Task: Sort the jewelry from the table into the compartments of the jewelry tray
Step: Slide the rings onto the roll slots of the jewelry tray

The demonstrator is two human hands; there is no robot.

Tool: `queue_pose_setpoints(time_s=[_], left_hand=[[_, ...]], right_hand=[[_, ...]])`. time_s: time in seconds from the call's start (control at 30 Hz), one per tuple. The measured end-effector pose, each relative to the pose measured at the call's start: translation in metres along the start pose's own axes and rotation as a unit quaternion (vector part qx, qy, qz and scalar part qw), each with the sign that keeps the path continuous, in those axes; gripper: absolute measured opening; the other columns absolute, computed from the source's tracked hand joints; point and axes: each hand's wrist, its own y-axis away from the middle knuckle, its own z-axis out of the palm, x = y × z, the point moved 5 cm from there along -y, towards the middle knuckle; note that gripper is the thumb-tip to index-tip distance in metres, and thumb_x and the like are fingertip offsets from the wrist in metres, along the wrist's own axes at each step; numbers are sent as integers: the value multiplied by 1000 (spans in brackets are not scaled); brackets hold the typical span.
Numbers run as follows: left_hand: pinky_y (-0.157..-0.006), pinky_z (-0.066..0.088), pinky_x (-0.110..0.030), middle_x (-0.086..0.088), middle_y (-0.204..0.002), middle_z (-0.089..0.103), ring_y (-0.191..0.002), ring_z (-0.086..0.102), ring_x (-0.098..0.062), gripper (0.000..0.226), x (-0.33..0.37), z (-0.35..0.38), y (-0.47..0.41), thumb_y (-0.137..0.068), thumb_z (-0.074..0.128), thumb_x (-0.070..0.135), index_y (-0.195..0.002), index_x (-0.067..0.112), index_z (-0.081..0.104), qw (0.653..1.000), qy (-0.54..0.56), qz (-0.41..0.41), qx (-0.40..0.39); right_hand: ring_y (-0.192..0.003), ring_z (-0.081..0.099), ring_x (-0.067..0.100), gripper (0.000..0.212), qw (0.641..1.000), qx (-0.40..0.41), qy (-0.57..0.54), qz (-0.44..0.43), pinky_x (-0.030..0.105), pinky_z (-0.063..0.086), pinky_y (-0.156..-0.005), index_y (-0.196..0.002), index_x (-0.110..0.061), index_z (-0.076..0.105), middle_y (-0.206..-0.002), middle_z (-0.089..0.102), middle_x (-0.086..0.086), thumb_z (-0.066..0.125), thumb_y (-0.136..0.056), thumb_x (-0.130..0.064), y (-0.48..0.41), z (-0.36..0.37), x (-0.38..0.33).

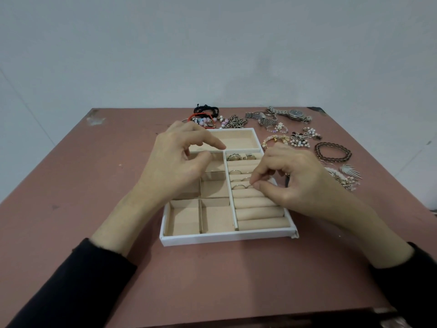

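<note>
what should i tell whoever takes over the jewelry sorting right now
Right hand: fingers pinched over the ring rolls of the jewelry tray, apparently seating a ring; the ring itself is too small to confirm.
Left hand: open, holding nothing, above the tray's left compartments.
Done: several rings sit in the upper ring-roll slots.
Left: the square compartments and the long back compartment look empty where visible. Still on the table: watches, the dark beaded bracelet, the pearl pieces, the cord bracelets behind the tray, and the earrings on the right.
</note>
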Motion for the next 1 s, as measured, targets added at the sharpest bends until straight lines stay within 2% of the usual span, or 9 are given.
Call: queue_pose_setpoints(time_s=[0.17, 0.3, 0.4, 0.47, 0.6, 0.67, 0.73, 0.8, 1.0], left_hand=[[-65, 36, -16, 15, -82, 63, -82, 50, -7, 32, 3, 1, 2, -65, 45, 16, -79, 30, 70, 1000, -11, 17, -3], [-68, 38, -16, 14, -78, 66, -82, 51, -4, 31, 12, 5, 2, -66, 42, 26, -79, 34, 69, 999, -1, 15, -35], [-72, 38, -13, 25, -78, 65, -84, 51, -2, 31, 24, 16, -2, -69, 48, 19, -84, 31, 73, 995, -7, 2, -102], [-73, 38, -12, 21, -83, 67, -86, 52, -2, 26, 36, 26, -10, -74, 54, 18, -88, 29, 73, 990, -29, 9, -141], [-66, 34, 1, 15, -81, 67, -77, 53, 5, 22, 64, 54, -34, -80, 60, 10, -90, 23, 74, 977, -56, 67, -193], [-64, 37, -2, 12, -85, 69, -73, 55, 3, 20, 72, 73, -44, -81, 62, 13, -93, 23, 73, 964, -79, 75, -242], [-64, 40, -6, 11, -82, 66, -68, 52, 6, 14, 74, 93, -53, -82, 65, 17, -93, 21, 72, 950, -98, 72, -289], [-62, 39, -7, 10, -79, 63, -67, 52, 4, 12, 72, 110, -59, -81, 69, 20, -92, 20, 72, 936, -114, 65, -326], [-79, 49, -25, 1, -85, 70, -82, 61, -11, 12, 62, 131, -65, -80, 71, 16, -91, 14, 73, 916, -157, 34, -367]], right_hand=[[-68, 50, 2, 7, 997, -15, -56, 48, 10, 35, -64, -75, -19, 72, -70, 59, -8, 66, -74, -17, 0, -4, 3], [-71, 59, 11, 11, 973, 45, -177, 142, 18, 46, -67, -83, -22, 72, -82, 69, -3, 69, -82, -11, -1, -27, 19], [-64, 55, 2, 12, 950, 96, -219, 200, 11, 42, -61, -84, -21, 72, -71, 66, -9, 66, -84, -11, 0, -47, 40], [-59, 50, 0, 11, 940, 117, -222, 229, 12, 38, -59, -82, -24, 73, -67, 63, -10, 65, -85, -16, 4, -56, 56], [-70, 60, 24, 14, 940, 150, -150, 269, 38, 49, -68, -78, -28, 71, -84, 69, 15, 64, -85, -19, 13, -67, 84], [-68, 59, 12, 17, 936, 173, -123, 280, 31, 48, -68, -77, -30, 70, -79, 69, 10, 63, -85, -17, 18, -69, 93], [-58, 51, -5, 17, 933, 184, -108, 291, 15, 42, -61, -78, -30, 69, -69, 64, -4, 63, -84, -16, 22, -68, 97], [-51, 47, -7, 14, 930, 186, -107, 297, 7, 37, -52, -82, -25, 70, -64, 59, -9, 62, -84, -14, 23, -66, 99], [-49, 47, -3, 12, 933, 178, -107, 293, 9, 39, -51, -85, -18, 71, -67, 61, -1, 61, -84, -12, 21, -63, 98]])
